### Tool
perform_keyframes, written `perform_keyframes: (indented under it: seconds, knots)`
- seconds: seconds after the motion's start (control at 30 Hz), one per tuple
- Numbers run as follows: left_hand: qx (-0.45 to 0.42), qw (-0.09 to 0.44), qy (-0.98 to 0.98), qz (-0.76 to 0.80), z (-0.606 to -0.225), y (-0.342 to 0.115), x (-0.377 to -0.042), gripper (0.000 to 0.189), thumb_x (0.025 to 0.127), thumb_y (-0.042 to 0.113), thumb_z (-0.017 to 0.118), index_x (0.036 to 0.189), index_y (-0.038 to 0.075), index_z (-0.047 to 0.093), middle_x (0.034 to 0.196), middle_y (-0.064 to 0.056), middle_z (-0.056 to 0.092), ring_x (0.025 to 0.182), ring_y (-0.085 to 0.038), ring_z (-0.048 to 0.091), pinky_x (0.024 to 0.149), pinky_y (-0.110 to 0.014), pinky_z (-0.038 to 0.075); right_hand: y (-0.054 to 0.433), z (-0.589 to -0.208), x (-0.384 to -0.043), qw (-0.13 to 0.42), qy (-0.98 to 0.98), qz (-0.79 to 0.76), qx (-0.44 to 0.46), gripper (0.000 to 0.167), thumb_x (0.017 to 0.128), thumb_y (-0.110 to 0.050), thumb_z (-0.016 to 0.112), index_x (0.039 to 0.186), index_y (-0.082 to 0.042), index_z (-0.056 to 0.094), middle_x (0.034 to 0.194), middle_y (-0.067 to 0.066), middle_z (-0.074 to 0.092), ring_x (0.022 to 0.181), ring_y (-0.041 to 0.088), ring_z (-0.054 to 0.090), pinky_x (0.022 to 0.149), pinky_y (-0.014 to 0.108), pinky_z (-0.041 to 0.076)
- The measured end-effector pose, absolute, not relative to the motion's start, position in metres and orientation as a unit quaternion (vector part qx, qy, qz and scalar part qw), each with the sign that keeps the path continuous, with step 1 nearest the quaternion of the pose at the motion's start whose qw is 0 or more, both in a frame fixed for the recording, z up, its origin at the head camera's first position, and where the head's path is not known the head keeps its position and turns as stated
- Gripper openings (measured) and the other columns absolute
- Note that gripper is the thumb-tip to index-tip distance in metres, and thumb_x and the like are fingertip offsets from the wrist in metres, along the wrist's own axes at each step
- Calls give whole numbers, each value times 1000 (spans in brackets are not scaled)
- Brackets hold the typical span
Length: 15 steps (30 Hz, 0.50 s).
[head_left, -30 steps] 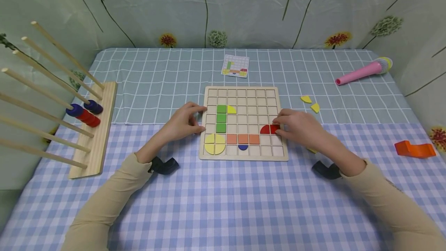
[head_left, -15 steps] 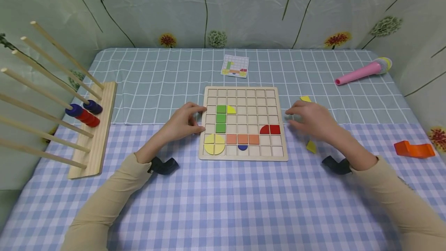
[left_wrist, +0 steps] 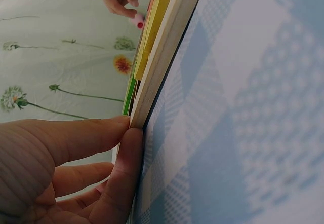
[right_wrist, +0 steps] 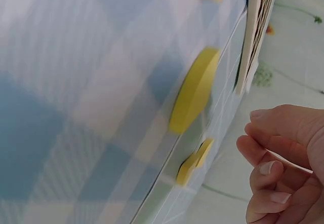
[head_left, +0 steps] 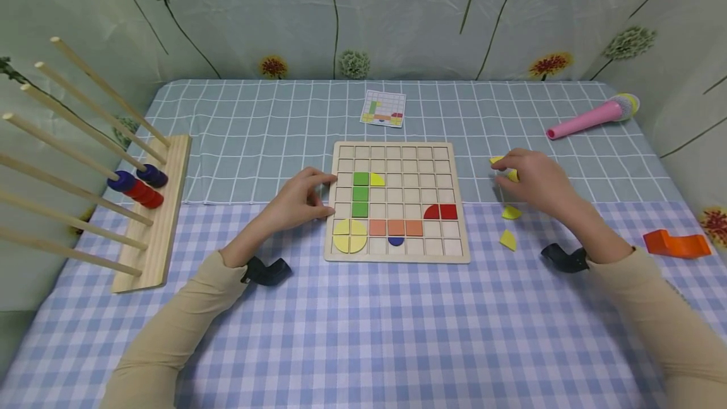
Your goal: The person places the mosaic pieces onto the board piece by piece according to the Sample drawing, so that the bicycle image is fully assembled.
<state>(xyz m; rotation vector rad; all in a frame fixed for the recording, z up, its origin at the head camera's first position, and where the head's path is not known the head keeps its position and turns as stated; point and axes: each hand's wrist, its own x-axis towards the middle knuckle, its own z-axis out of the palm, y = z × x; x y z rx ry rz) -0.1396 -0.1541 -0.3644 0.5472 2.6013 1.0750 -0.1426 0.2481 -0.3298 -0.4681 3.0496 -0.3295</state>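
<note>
A square wooden grid board (head_left: 397, 257) lies on the table with green squares (head_left: 360, 194), orange squares (head_left: 396, 227), a blue half circle (head_left: 396, 241), red pieces (head_left: 448, 211) and yellow quarter circles (head_left: 350, 236) in its cells. My left hand (head_left: 298, 197) touches its left edge with thumb and forefinger spread apart; in the left wrist view the fingertips (left_wrist: 132, 138) rest against the wooden rim. My right hand (head_left: 536, 182) hovers right of the board, fingers bent and apart, over loose yellow pieces. Nearer loose yellow pieces (head_left: 508, 240) (right_wrist: 195, 92) lie below it.
A pattern card (head_left: 384, 108) lies behind the board. At the left stands a wooden peg stand (head_left: 170, 207) with red and blue rings. A pink toy microphone (head_left: 591, 118) lies at the back right, an orange curved block (head_left: 676, 243) at the right.
My right hand has left the red pieces on the board and moved right and back, over the loose yellow pieces. My left hand stays at the board's edge.
</note>
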Motion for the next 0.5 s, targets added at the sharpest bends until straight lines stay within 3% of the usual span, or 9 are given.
perform_keyframes:
  seconds: [0.3,0.5]
  knots:
    - [188,138,898,374,-364,-154,-140,62,79,10,73,135,2,48,122,-14,49,70,-14,57,60,-21,46,266,-335,-151,10,986,-102,-128,28,83,-8,63,107,6,66,102,24,65,93,37,60,79,51,48]
    - [187,139,899,371,-363,-154,-140,62,79,10,73,135,2,48,122,-14,49,70,-14,57,60,-22,46,273,-336,-154,50,988,-106,-98,32,85,-15,64,111,5,65,105,25,64,96,37,58,80,53,46]
